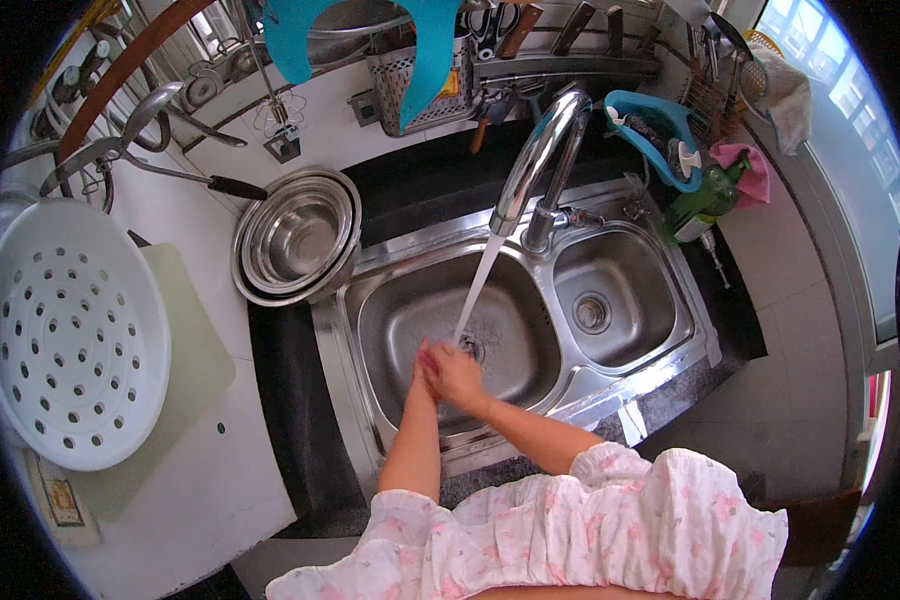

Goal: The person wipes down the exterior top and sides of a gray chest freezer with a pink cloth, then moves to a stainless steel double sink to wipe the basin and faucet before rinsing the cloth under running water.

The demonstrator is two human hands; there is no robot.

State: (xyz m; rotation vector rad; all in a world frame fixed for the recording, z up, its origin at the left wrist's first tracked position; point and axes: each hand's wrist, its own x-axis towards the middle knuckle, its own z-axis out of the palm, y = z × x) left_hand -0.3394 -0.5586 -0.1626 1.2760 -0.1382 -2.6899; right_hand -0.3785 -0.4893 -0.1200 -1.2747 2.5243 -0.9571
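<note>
My left hand (425, 366) and my right hand (457, 375) are pressed together over the large basin of a stainless steel sink (397, 307). The right hand covers much of the left. A pinkish patch shows between them, and whether it is skin or a small held thing I cannot tell. From the chrome faucet (544, 157) a stream of water (478, 285) runs down just beyond my fingers. Part of the drain (471, 347) shows past the right hand.
Nested steel bowls (300, 240) stand left of the sink. A white perforated tray (75, 337) and a pale green board (187, 322) are at far left. A smaller basin (615, 277), green bottle (701, 199) and blue caddy (656, 142) lie right. Knives (570, 30) hang behind.
</note>
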